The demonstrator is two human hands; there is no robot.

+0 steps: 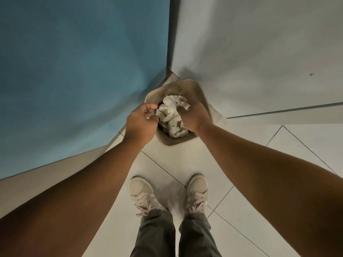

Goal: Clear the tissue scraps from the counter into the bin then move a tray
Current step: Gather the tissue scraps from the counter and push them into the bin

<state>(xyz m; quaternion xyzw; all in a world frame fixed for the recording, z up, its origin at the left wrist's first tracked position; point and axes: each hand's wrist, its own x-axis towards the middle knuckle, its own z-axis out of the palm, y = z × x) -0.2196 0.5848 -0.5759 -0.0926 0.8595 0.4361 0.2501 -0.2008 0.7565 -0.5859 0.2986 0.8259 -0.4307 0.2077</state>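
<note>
Bare forearms reach over the brown square bin [172, 143]. The right hand [193, 115] grips the crumpled white tissue scraps [171, 115] above its mouth, and the left hand [142, 121] pinches their edge. Binning looks nearly done; the tray move remains.

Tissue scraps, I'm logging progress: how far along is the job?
Done: tissue scraps carried to the bin. In hand: left hand and right hand grip them over its mouth. Left: dropping them, then the tray, not in view.

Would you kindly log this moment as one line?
left hand: pinches tissue scraps | right hand: grips scraps | place: over bin | stage: binning
</note>
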